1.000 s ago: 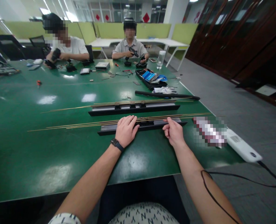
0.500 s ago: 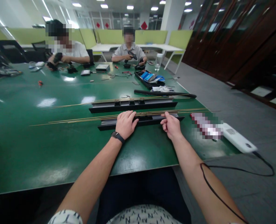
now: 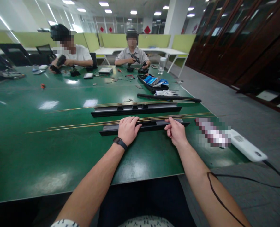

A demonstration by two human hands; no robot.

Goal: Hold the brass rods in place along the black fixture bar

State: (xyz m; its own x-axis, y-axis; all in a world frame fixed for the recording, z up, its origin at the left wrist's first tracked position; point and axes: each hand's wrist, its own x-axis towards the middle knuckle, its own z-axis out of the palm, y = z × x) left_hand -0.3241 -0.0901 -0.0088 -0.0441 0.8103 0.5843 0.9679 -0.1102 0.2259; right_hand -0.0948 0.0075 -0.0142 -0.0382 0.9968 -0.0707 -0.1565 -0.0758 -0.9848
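Several long, thin brass-coloured rods [image 3: 80, 124] lie lengthwise over the nearer black channel strip [image 3: 151, 126], which has a grey inside. Across the rods and strip, my left hand [image 3: 128, 128] lies palm down, fingers stretched forward and thumb apart. My right hand [image 3: 176, 130] is closed at the strip's right part, forefinger and thumb together at the rods and the other fingers curled. Its exact hold is partly hidden. Just beyond, a second black channel strip [image 3: 136, 109] runs parallel, with more thin rods [image 3: 70, 109] along its far side.
A black tube [image 3: 169, 97], white gloves [image 3: 165, 92] and a black tray [image 3: 151, 85] with blue items sit farther back on the green table [image 3: 71, 167]. At right are a blurred-out phone-like object [image 3: 211, 132] and a white corded device [image 3: 247, 145]. Two people work across the table.
The nearer rods have shifted slightly left relative to the strip. Both hands keep about the same places on it; the whole view has tilted a little.
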